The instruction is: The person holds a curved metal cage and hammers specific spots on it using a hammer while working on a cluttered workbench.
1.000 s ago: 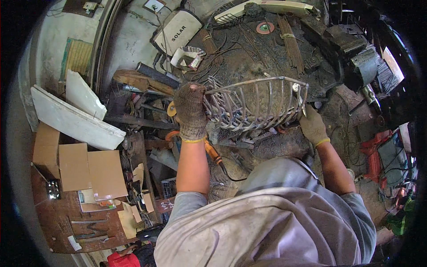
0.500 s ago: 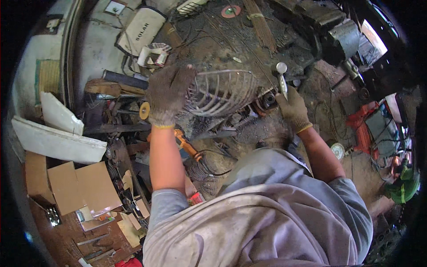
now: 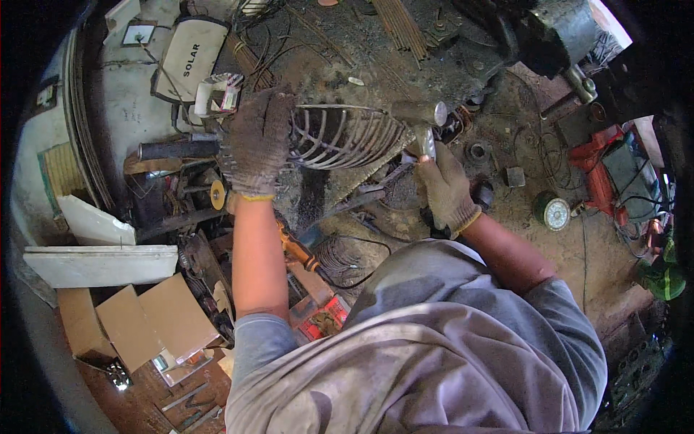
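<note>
Over a cluttered, grimy workshop bench (image 3: 376,50), seen from the head camera, a curved wire-bar basket (image 3: 347,136) is gripped at its left end by the gloved left hand (image 3: 254,141), fingers closed over the bars. A hammer (image 3: 423,119) is clenched by its handle in the gloved right hand (image 3: 447,189), its head beside the basket's right end. Cardboard pieces (image 3: 137,325) are seen lower left.

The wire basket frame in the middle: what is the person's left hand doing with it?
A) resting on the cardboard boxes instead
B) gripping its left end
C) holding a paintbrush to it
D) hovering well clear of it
B: the gloved left hand is closed over the left end of the wire basket frame, while the right hand holds a hammer by the frame's other end.
</note>
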Motion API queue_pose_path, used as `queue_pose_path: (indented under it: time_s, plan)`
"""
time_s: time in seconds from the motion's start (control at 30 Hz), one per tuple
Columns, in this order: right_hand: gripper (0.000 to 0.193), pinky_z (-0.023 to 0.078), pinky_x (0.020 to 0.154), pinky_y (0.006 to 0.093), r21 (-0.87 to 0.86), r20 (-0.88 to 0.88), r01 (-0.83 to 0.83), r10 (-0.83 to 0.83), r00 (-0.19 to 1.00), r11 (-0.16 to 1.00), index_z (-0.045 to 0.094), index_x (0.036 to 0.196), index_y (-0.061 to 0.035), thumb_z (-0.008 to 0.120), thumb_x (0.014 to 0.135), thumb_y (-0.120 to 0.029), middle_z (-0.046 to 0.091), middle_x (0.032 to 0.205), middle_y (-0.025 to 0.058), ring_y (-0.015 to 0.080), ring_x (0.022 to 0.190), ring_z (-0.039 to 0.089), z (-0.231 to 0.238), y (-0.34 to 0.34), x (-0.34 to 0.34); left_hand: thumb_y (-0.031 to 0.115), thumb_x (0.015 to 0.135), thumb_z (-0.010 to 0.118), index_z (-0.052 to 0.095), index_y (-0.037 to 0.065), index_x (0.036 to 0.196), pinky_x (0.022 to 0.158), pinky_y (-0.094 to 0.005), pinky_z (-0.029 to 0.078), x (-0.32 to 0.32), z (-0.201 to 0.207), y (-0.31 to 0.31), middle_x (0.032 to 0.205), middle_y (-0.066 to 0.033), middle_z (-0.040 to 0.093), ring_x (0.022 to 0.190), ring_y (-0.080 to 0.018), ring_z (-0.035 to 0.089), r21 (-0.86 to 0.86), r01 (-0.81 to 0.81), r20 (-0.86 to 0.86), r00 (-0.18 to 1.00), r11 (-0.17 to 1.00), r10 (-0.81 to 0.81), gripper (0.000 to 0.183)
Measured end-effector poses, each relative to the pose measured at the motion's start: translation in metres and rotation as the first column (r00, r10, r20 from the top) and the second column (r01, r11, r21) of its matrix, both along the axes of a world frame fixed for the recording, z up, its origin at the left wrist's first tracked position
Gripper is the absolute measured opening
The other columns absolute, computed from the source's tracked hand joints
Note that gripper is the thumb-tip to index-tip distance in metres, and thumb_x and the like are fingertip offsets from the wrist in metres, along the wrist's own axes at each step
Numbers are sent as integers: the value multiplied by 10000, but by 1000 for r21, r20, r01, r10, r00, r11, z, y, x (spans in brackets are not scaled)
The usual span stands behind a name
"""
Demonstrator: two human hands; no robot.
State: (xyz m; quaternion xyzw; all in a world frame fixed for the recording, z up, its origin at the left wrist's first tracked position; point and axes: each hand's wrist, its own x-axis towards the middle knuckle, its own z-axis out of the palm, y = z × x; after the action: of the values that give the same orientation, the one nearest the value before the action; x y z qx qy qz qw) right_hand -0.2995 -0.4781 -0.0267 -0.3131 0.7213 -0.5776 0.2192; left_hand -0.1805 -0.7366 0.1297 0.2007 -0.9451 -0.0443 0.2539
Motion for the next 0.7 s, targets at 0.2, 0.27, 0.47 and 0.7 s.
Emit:
queue_pose_path:
  time_s: [0.2, 0.27, 0.47, 0.7]
  plan:
    - [413, 465, 745, 468, -217, 189, -110, 152, 970, 970, 542, 1146, 3, 516, 963, -367, 607, 935, 217, 396, 830, 600, 35, -14, -2, 353, 821, 733, 714, 26, 864, 664, -359, 484, -28, 6, 20, 783, -148, 674, 717, -281, 650, 183, -174, 41, 985, 967, 169, 331]
    - [400, 463, 715, 478, -235, -16, -86, 84, 996, 968, 541, 1121, 13, 536, 954, -351, 596, 874, 231, 417, 804, 599, 28, -18, 0, 365, 801, 747, 707, 24, 845, 643, -363, 475, -32, 5, 20, 765, -147, 668, 695, -281, 641, 140, -210, 99, 975, 968, 197, 346]
    - [325, 448, 633, 512, -83, -41, -272, 269, 962, 959, 527, 1034, -2, 554, 954, -316, 583, 795, 260, 463, 765, 605, 42, -22, 0, 399, 798, 747, 670, 9, 772, 615, -393, 455, -23, 5, 17, 701, -140, 640, 656, -287, 625, 77, -222, 137, 968, 972, 210, 398]
    - [323, 464, 644, 511, -1, -143, -214, 211, 967, 977, 533, 1057, -12, 546, 962, -320, 593, 814, 260, 461, 782, 609, 57, -22, -1, 317, 871, 673, 655, 3, 775, 598, -405, 436, -18, 10, 24, 676, -136, 622, 626, -277, 594, 132, -200, 44, 980, 971, 196, 329]
